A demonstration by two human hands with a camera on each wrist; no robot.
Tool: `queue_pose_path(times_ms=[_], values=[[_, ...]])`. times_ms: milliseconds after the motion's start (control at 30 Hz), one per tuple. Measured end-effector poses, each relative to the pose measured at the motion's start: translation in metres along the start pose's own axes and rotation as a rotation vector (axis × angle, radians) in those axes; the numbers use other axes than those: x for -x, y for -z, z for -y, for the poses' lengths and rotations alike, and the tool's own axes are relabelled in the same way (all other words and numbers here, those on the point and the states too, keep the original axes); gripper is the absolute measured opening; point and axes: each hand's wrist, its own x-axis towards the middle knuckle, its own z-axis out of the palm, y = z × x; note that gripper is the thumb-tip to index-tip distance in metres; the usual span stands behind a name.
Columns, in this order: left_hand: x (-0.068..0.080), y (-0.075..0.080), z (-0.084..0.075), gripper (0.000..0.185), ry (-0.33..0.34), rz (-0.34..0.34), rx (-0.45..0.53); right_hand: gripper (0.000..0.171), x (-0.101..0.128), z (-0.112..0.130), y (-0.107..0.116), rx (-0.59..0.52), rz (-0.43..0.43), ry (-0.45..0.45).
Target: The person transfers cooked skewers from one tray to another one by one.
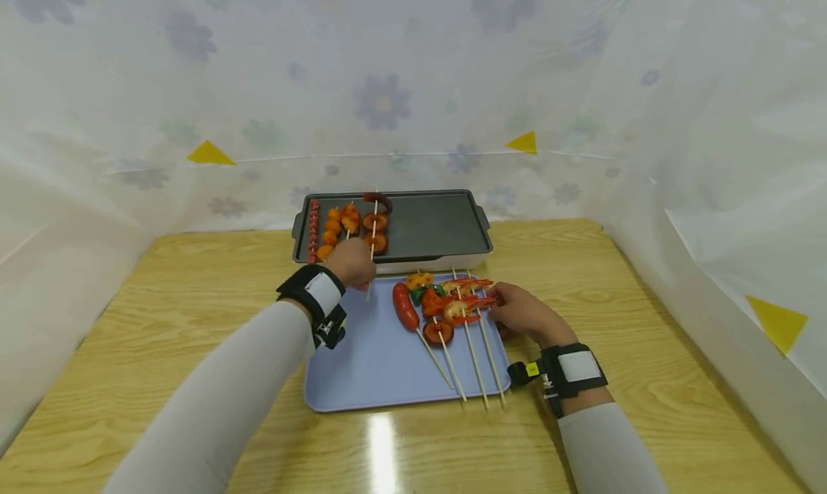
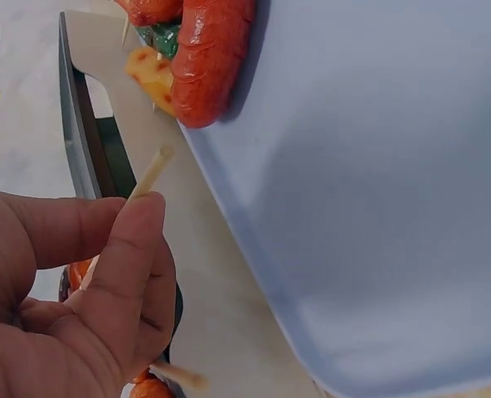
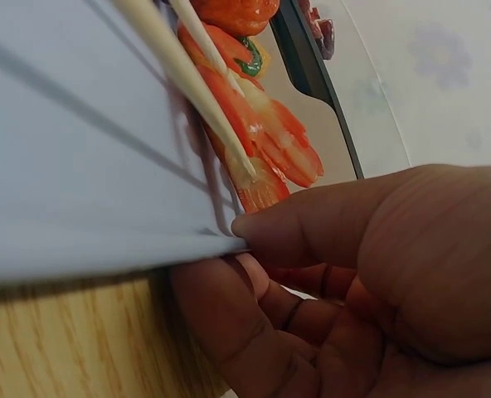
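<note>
My left hand (image 1: 352,263) pinches the bare wooden stick of a mushroom skewer (image 1: 375,223) between thumb and fingers. That skewer lies over the grill pan (image 1: 429,225) with round brown slices and a dark red curled piece at its far end. In the left wrist view the stick's end (image 2: 164,154) pokes out past the fingertips. My right hand (image 1: 526,311) grips the right rim of the blue tray (image 1: 355,379), thumb on top and fingers beneath. Beside it on the tray lie shrimp skewers (image 1: 464,309), a sausage skewer (image 1: 405,307) and a mixed skewer (image 1: 438,331).
On the pan's left side are a red-piece skewer (image 1: 313,230), an orange ball skewer (image 1: 332,228) and a browned meat skewer (image 1: 350,218). The wooden table (image 1: 220,322) meets flowered white sheeting (image 1: 381,63) behind. Several sticks overhang the tray's front edge.
</note>
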Motion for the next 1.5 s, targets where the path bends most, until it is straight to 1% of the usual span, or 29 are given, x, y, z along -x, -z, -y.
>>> queue_pose_path(times_ms=[67, 167, 333, 400, 467, 600, 700, 867, 900, 1033, 1167, 1300, 1500], values=[[-0.001, -0.003, 0.003, 0.024, -0.025, -0.02, 0.01, 0.032, 0.001, 0.001, 0.0, -0.001, 0.003, 0.001], [0.0, -0.009, 0.006, 0.023, -0.075, -0.054, 0.011, 0.033, 0.002, 0.001, 0.0, -0.006, 0.01, -0.004], [0.003, -0.022, 0.011, 0.016, -0.16, -0.159, 0.033, 0.033, 0.003, 0.001, 0.001, 0.012, 0.003, -0.007], [0.007, -0.026, 0.013, 0.017, -0.195, -0.209, 0.044, 0.033, 0.002, 0.001, 0.0, 0.017, 0.0, -0.007], [0.011, -0.03, 0.016, 0.025, -0.232, -0.247, 0.046, 0.034, 0.002, 0.001, 0.0, 0.018, -0.001, -0.007], [0.018, -0.036, 0.022, 0.029, -0.299, -0.302, 0.077, 0.034, 0.001, 0.001, -0.001, 0.014, 0.005, -0.011], [0.023, -0.041, 0.026, 0.027, -0.33, -0.334, 0.111, 0.034, 0.0, 0.002, -0.002, 0.013, 0.007, -0.013], [0.037, -0.057, 0.029, 0.024, -0.363, -0.384, 0.132, 0.033, 0.002, 0.002, -0.001, 0.017, 0.006, -0.01], [0.04, -0.061, 0.029, 0.024, -0.365, -0.392, 0.136, 0.033, 0.002, 0.002, -0.001, 0.015, 0.006, -0.009], [0.053, -0.073, 0.028, 0.021, -0.365, -0.385, 0.166, 0.034, 0.004, 0.001, 0.0, 0.008, 0.01, -0.007], [0.064, -0.082, 0.027, 0.02, -0.371, -0.386, 0.172, 0.033, 0.004, 0.001, 0.002, -0.002, 0.01, -0.002], [0.073, -0.086, 0.027, 0.021, -0.378, -0.399, 0.149, 0.034, 0.003, 0.001, 0.002, -0.006, 0.012, 0.003], [0.087, -0.086, 0.032, 0.022, -0.374, -0.36, 0.153, 0.035, 0.004, 0.002, 0.001, -0.014, 0.017, 0.004]])
